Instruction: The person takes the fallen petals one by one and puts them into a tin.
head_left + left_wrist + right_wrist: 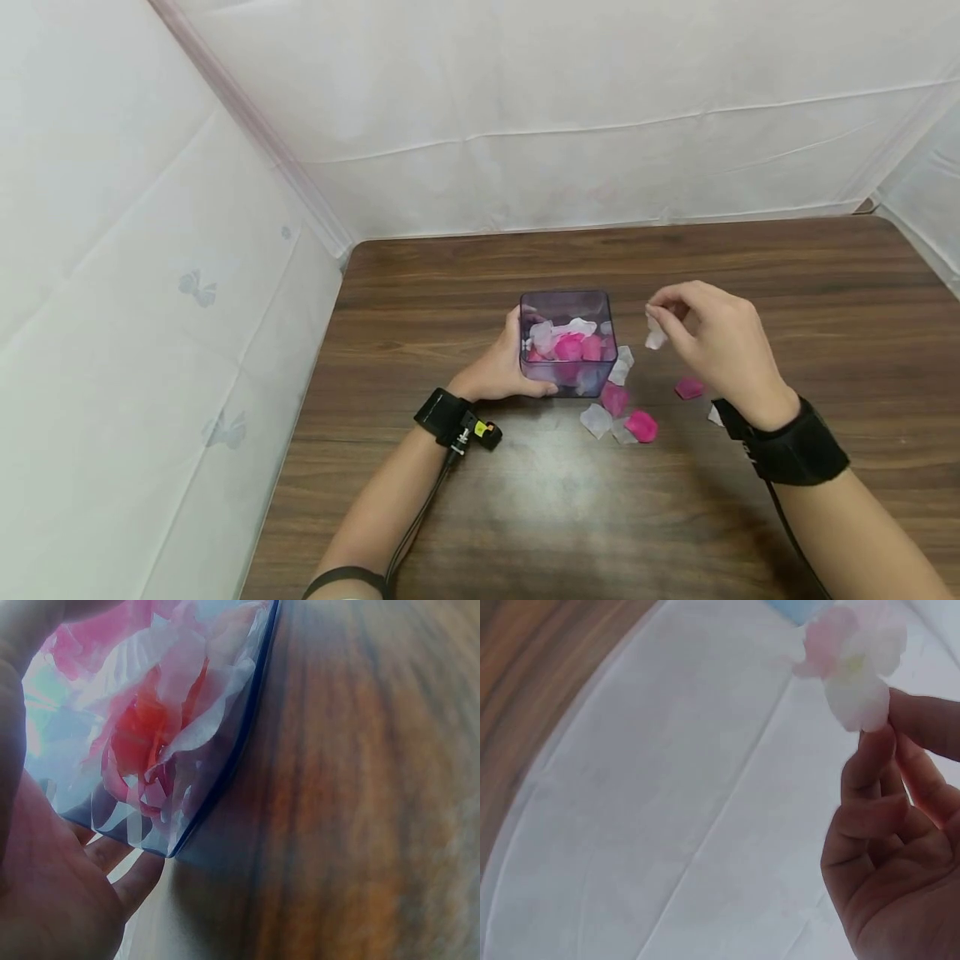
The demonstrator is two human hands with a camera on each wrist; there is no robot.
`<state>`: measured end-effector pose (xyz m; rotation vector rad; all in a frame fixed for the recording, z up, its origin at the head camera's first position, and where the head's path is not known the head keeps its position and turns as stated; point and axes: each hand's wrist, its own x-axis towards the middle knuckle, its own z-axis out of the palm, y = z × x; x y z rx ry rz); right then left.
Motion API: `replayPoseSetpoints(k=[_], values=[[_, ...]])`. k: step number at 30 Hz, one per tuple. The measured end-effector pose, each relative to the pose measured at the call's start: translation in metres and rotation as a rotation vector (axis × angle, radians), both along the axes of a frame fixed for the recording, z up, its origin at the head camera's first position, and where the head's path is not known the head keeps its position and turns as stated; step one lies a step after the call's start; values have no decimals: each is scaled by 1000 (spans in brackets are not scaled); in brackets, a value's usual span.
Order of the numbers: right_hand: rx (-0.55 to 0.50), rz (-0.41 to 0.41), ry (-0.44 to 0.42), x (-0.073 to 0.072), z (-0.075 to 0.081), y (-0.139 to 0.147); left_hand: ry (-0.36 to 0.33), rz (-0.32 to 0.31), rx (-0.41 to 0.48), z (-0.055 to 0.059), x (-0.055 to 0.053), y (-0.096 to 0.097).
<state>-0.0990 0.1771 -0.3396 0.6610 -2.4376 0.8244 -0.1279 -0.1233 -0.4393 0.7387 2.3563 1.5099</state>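
A see-through purple square box [567, 302] stands on the table with white and pink artificial petals [570, 346] inside. My left hand [495, 367] grips it from the left, thumb along the near side and the other fingers round the far left wall. In the left wrist view the petals [139, 735] show through the clear wall, beside my left fingers [142, 881]. To the right of the box, my right hand [720, 342] is raised over the table and pinches a white petal [656, 333] between thumb and fingertips. The right wrist view shows that pale petal [859, 697] close up.
Several loose petals lie near the box's front right corner, among them a bright pink one [641, 426] and a white one [596, 421]. Another pink petal [689, 388] lies under my right hand. White sheeting [562, 183] encloses the brown wooden table [420, 283] at the back and sides.
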Motion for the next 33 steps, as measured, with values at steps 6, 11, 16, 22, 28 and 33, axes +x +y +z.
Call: replayPoseSetpoints(k=[6,11,16,22,28,33], values=[[-71,73,51,-10,10,-29,13,4,-9,1,1,1],[-60,138,37,-16,6,-49,3,9,-10,1,2,1],[-32,167,22,-18,-3,-54,-8,-3,-2,1,0,0],[1,101,17,-18,-7,-33,-7,5,-6,2,0,0],[136,49,-149,-10,-19,6,-14,-7,-9,1,1,0],[338,69,-436,-2,-34,37,5,-6,-22,1,0,-1]])
